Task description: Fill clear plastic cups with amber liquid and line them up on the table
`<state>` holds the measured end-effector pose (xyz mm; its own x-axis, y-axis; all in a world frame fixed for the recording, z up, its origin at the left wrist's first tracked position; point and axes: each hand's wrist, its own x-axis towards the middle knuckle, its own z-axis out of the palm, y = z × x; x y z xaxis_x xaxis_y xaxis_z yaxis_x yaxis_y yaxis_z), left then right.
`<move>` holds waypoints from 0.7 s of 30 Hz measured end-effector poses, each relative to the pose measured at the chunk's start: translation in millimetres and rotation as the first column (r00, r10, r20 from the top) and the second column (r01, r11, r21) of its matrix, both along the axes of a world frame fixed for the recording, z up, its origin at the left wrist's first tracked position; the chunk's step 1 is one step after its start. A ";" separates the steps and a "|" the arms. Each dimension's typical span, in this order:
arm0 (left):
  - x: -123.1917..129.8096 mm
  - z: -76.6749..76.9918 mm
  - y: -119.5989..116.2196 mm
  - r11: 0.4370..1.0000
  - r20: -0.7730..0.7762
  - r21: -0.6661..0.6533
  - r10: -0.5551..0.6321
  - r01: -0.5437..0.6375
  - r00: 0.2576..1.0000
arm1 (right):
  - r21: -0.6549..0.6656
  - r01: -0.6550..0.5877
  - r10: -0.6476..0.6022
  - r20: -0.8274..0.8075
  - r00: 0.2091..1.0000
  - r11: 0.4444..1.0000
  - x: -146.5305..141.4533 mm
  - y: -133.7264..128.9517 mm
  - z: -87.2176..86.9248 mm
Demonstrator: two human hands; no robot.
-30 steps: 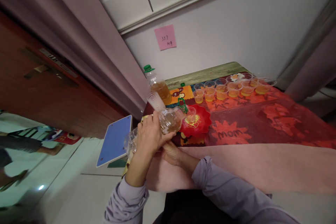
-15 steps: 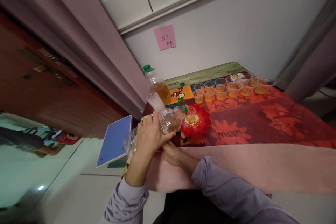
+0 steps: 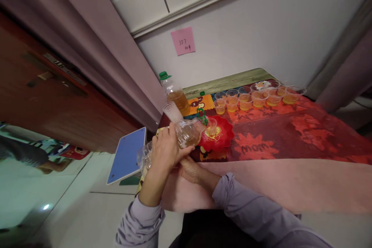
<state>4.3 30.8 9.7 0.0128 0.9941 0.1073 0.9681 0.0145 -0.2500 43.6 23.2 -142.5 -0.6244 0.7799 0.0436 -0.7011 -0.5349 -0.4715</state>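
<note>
Holds clear bottle point(image 3: 188, 135) tipped over on its side with left hand point(image 3: 165, 146), with fingers curled most of the way around the body and thumb stretched out toward right hand. Has right hand point(image 3: 190, 168) tucked low against bottle's underside, partly closed, with fingers mostly hidden; cannot tell if gripping or just supporting. Points bottle's neck right, with green handle point(image 3: 201, 116) beside it, close by clear cup point(image 3: 212, 127) on red plate point(image 3: 226, 133); cannot tell cup's fill or any contact with the neck. Just past bottle: stack of cups point(image 3: 173, 111), slanted, then big bottle point(image 3: 178, 100), upright, green-topped, part full of amber liquid. Near that: loose green cap point(image 3: 202, 93) on patterned tablecloth point(image 3: 290, 139). Farther right: two rows of filled cups point(image 3: 245, 102), with amber liquid low inside. Off left of table: blue board point(image 3: 128, 157).
</note>
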 end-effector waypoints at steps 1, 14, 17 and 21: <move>-0.2 -0.2 0.1 1.000 0.004 0.002 -0.002 0.002 1.000 | 0.001 0.002 -0.002 0.000 1.000 1.000 0.2 -0.2 0.0; -1.9 -0.4 0.2 1.000 0.012 -0.002 0.001 -0.001 1.000 | -0.012 0.017 -0.017 0.006 1.000 1.000 -0.2 -0.7 2.7; -2.1 -0.7 0.3 1.000 0.010 -0.001 -0.004 0.004 1.000 | -0.011 0.023 -0.023 0.001 1.000 1.000 -0.4 -1.0 2.7; -1.2 0.1 0.4 1.000 0.001 -0.002 0.002 -0.002 1.000 | -0.005 0.020 -0.020 0.005 1.000 1.000 -0.1 -1.6 1.7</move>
<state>3.1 31.2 9.8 0.0112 0.9944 0.1055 0.9683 0.0155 -0.2492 43.5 21.6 -140.8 -0.6090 0.7923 0.0365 -0.7094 -0.5235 -0.4719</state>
